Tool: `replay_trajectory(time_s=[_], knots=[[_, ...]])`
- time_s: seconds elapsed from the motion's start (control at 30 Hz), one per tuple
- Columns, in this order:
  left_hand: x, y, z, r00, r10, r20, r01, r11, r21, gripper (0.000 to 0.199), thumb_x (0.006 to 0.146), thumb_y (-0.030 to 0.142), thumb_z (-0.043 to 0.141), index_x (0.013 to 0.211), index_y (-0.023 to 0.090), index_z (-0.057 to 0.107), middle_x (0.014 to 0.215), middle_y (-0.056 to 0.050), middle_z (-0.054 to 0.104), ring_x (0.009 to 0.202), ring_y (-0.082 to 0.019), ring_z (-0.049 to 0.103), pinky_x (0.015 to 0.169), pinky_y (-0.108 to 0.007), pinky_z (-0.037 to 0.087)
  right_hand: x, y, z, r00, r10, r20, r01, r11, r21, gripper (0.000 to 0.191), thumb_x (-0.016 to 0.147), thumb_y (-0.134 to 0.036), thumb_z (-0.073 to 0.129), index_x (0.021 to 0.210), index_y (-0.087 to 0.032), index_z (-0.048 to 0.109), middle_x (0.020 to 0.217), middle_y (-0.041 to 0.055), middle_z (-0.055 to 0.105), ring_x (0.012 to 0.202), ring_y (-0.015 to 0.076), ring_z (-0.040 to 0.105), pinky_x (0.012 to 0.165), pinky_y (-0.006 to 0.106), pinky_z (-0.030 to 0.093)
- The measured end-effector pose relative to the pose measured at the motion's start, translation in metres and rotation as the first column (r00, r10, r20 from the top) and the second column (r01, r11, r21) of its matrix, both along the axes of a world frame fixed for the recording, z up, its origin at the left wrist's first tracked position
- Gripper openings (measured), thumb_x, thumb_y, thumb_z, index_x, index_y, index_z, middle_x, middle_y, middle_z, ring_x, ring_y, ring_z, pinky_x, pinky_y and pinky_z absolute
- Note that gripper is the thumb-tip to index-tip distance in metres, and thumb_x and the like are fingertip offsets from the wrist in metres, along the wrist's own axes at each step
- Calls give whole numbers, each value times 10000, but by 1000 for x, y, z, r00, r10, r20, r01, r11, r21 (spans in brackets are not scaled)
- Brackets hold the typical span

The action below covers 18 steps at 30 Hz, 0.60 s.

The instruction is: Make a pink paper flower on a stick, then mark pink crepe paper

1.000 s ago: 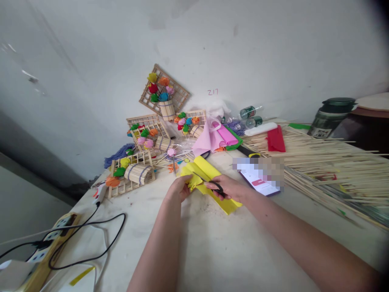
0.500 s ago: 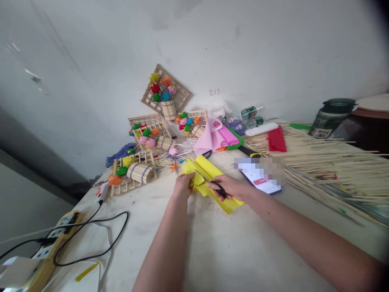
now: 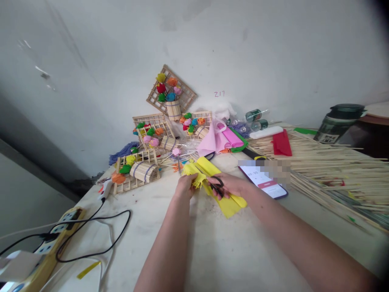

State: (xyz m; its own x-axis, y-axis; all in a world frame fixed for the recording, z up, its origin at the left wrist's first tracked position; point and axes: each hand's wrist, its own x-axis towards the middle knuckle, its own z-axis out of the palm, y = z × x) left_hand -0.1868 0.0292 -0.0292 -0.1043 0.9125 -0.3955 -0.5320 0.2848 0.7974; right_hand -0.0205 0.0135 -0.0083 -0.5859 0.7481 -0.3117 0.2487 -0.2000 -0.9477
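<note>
Currently, left hand (image 3: 186,185): angled inward, fingers pinching yellow paper (image 3: 231,206)
Right hand (image 3: 228,186): reaching diagonally from the desk's (image 3: 225,247) near-right corner, gripping black scissors (image 3: 217,187)

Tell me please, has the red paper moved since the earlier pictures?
No. Against the wall's written number and the white roll, the red paper keeps its place; only the view shifted.

A pale grey wall (image 3: 267,48), scuffed and smudged, rises behind the far edge of the whitish worktop (image 3: 146,227). Small reddish writing (image 3: 219,94) marks it above that edge. Past the worktop's left edge runs a dark diagonal band (image 3: 36,170), perhaps a panel's edge. Light is soft and cool, with deeper shade at left.
</note>
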Motion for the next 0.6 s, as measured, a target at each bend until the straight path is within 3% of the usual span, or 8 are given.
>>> replay_trajectory(time_s=[0.27,0.6], knots=[[-1,-1,3,999,-36,-2,36,999,7,154,668,-13,545,785,82,578,676,-77,633,566,-168,624,497,-241,507,2,1,-10,996,-83,-21,82,997,-15,405,688,-547,545,744,-148,505,533,-16,532,380,54,444,296,163,204],[-4,-1,0,998,-35,-56,33,999,-22,138,677,9,550,776,105,562,647,-42,623,514,-128,593,477,-218,490,-4,-3,-10,975,-211,-71,208,977,-53,337,626,-451,649,742,-159,529,519,-59,454,411,36,371,383,172,269]])
